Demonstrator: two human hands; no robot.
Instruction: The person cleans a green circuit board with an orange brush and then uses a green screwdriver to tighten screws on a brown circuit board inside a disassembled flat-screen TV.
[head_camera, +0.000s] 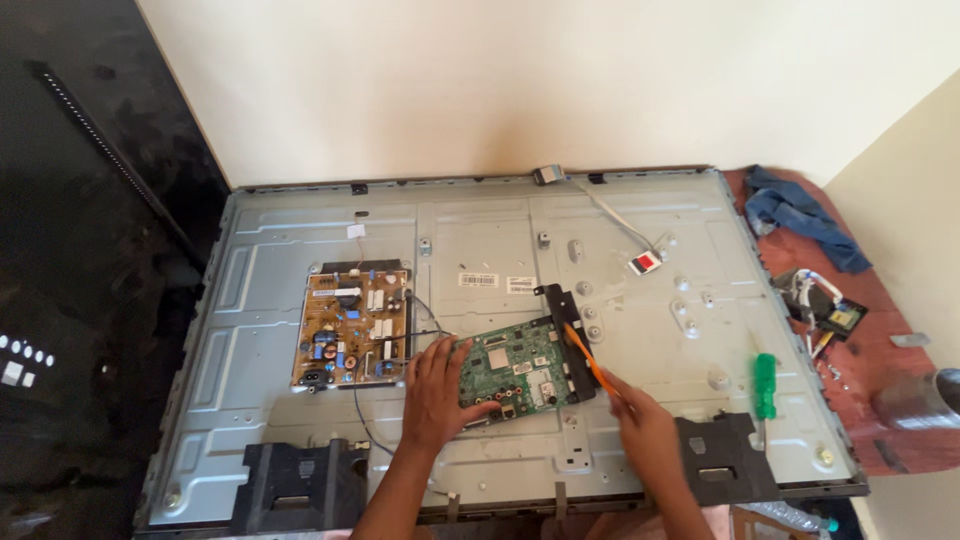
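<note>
A green circuit board (520, 365) with a black bracket (568, 340) along its right edge lies on the grey metal back panel (640, 300) of a flat television. My left hand (437, 392) grips the board's left edge. In my right hand (640, 425) is an orange-handled tool (588, 360), and its tip rests against the bracket. A tan power board (352, 328) sits to the left, with thin wires running toward the green board.
A green-handled screwdriver (765, 385) lies on the panel at right. Black speaker blocks (300, 485) (722, 458) sit at the panel's front corners. A white ribbon cable (620, 225) crosses the upper panel. A blue cloth (800, 215) and small parts (825, 310) lie on the red surface.
</note>
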